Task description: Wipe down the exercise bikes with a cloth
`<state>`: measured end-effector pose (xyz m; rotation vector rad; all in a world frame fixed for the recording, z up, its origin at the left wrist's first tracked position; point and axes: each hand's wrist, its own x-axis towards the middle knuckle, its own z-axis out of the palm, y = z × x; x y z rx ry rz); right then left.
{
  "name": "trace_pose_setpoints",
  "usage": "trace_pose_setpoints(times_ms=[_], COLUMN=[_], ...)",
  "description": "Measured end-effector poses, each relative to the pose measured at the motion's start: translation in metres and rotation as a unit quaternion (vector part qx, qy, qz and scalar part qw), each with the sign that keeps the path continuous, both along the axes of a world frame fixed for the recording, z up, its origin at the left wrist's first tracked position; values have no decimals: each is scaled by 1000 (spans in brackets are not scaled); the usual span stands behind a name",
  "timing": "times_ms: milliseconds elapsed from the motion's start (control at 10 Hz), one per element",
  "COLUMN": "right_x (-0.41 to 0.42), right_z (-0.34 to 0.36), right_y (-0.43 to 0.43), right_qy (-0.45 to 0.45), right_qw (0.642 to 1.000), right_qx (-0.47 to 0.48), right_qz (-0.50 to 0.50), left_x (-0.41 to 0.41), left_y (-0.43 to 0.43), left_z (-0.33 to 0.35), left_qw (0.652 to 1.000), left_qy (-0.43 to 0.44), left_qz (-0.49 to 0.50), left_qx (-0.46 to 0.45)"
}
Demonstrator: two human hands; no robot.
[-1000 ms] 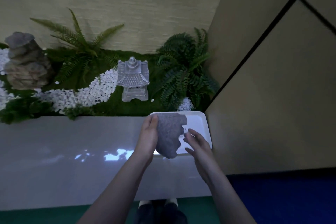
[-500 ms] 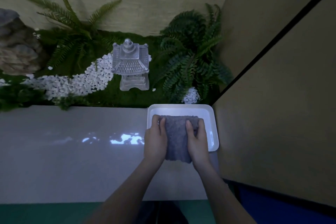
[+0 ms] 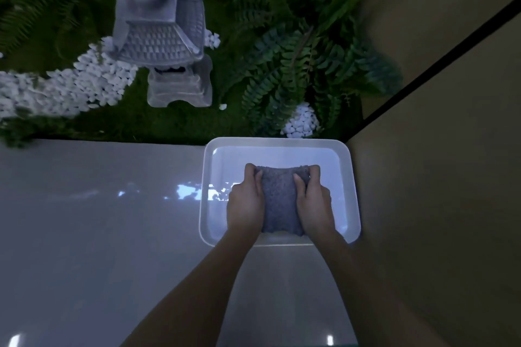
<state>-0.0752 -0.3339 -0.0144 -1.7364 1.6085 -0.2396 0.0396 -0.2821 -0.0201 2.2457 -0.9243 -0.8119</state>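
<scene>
A grey cloth [image 3: 280, 200] sits bunched in a white plastic tray [image 3: 277, 144] on a glossy white ledge [image 3: 98, 220]. My left hand [image 3: 245, 203] grips the cloth's left side, fingers curled over its far corner. My right hand [image 3: 314, 200] grips the right side, thumb on top and fingers wrapped round the far edge. Both hands are inside the tray. No exercise bike is in view.
Behind the ledge lies an indoor garden bed with a stone lantern [image 3: 163, 36], white pebbles [image 3: 70, 87] and ferns [image 3: 296, 51]. A beige wall panel [image 3: 437, 177] with a black seam stands right beside the tray.
The cloth went from hanging in my left hand above the tray to being held down in it by both hands. The view has moved closer and lower.
</scene>
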Motion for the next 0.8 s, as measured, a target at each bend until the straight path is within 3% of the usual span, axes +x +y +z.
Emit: trace_pose_setpoints(times_ms=[200, 300, 400, 500, 600, 700, 800], right_x=[-2, -6, -10, -21, -34, -33, -24], right_z=[-55, -63, -58, -59, -64, -57, -27], right_y=[-21, -19, -10, -2, -3, -10, -12], right_qy=[52, 84, 132, 167, 244, 283, 262], right_qw=[998, 994, 973, 933, 892, 881, 900], right_qx=[-12, -61, -182, -233, -114, -93, -97], right_qz=[43, 43, 54, 219, 364, 368, 335], left_x=[4, 7, 9, 18, 29, 30, 29], left_y=[-14, -11, 2, 13, 19, 13, 7], left_z=[-58, -63, -56, -57, -64, -58, -34], left_qw=[999, 998, 987, 927, 863, 842, 851], left_qy=[2, -5, -121, -267, -282, -305, -286], left_qz=[-26, -37, -101, -263, -417, -436, -415], left_qx=[30, 44, 22, -14, 43, 95, 143])
